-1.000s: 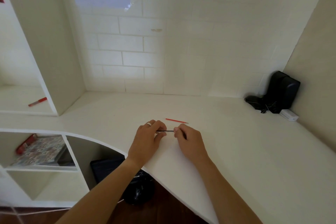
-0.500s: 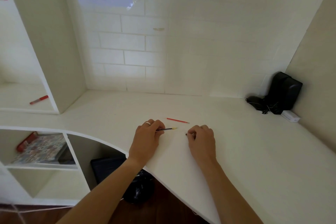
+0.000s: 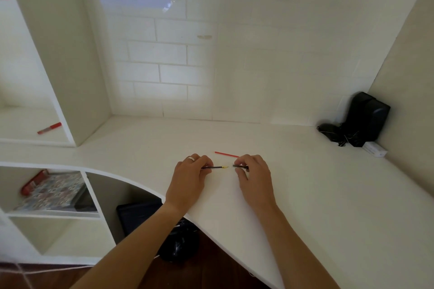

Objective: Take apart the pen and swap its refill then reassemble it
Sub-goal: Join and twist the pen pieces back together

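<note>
My left hand (image 3: 189,177) pinches a thin dark pen part (image 3: 215,167) whose yellowish tip points right. My right hand (image 3: 254,175) pinches a short dark pen piece (image 3: 240,166) just right of that tip, with a small gap between the two parts. Both hands hover low over the white desk (image 3: 305,195). A thin red refill (image 3: 226,154) lies on the desk just behind my right hand, its right end hidden by my fingers.
A black speaker with cables (image 3: 362,119) and a small white box (image 3: 374,149) sit in the far right corner. A red pen (image 3: 49,128) lies on the left shelf. Below the desk's curved front edge are cubbies with a patterned book (image 3: 54,191).
The pen, held whole between both hands a second ago, has come apart. My right hand drew away right with the short piece, then moved back toward the tip.
</note>
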`<state>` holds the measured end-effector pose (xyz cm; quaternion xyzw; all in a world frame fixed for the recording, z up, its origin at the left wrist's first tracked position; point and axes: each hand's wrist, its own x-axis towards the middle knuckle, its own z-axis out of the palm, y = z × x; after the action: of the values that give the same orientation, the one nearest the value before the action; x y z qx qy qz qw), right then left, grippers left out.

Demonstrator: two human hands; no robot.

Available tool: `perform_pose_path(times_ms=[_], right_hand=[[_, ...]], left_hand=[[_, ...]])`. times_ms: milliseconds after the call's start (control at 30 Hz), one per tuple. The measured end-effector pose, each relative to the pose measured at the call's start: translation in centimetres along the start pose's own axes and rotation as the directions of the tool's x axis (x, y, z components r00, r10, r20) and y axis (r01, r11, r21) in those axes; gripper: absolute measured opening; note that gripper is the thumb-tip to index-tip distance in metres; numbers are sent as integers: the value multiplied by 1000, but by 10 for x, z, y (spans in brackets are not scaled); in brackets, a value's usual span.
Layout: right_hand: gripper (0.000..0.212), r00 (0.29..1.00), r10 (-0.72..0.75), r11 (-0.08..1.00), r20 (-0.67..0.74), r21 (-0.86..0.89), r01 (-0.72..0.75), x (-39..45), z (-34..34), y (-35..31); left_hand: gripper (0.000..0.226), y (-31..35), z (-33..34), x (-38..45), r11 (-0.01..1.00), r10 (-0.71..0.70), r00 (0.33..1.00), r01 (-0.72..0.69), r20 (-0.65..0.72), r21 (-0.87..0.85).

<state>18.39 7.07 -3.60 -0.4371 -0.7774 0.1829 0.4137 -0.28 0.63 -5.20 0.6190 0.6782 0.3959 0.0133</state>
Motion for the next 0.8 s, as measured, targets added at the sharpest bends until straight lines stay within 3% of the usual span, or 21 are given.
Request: perform_pose_path(times_ms=[300, 800], right_hand=[[23, 998, -52, 995, 37, 84, 49, 0, -1, -2], [26, 998, -63, 997, 21, 51, 62, 1, 3, -1]], left_hand=[[20, 3, -2, 0, 1000, 24, 1000, -24, -3, -9], [17, 3, -3, -1, 999, 39, 999, -39, -19, 5]])
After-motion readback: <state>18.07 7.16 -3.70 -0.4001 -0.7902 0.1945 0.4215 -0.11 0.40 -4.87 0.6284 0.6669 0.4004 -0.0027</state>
